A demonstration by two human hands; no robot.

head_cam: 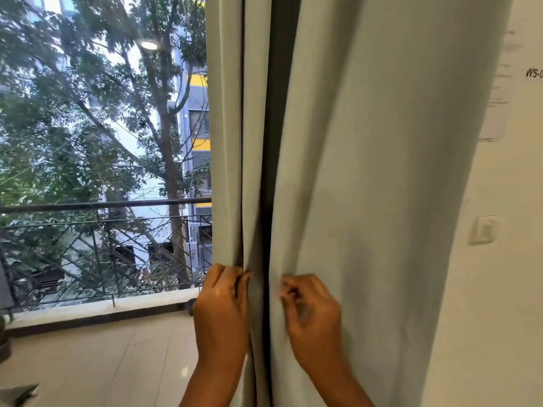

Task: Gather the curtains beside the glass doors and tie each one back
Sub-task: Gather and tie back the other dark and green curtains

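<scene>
- Far left edge: a dark plant pot (4, 346) w/ a bit of green leaf is seen, cut off by the frame.
- Left half: a glass door (102, 142) is looked through; a ceiling light is seen reflected in it near the top.
- Outside: a large tree (164, 118) is shown, w/ a grey-and-yellow building (199, 113) behind it.
- A dark metal balcony railing (105, 205) w/ diagonal bars is seen across the lower part of the glass; pale floor tiles (102, 362) are laid below it.
- Centre: the curtain (367, 171), pale grey-green, is hung beside the glass door, from the top of the frame to the bottom, in several vertical folds; a deep dark crease is seen between the left folds & the wide right panel.
- Left hand (221, 301): the curtain's left edge fold is gripped, fingers curled round it, thumb side toward the crease.
- Right hand (308, 309): the edge of the wide right panel is pinched just right of the crease, fingers curled onto the cloth; fingertips are motion-blurred, so exact contact can't be told.
- Both hands are held at abt the same height, near each other, not touching, w/ the dark crease between them.
- Right: a cream wall (505, 289) is seen just beside the curtain, w/ a light switch (483, 229) on it.
- Top right: a paper notice (505, 83) is fixed to the wall; print is too blurred to be read.
</scene>
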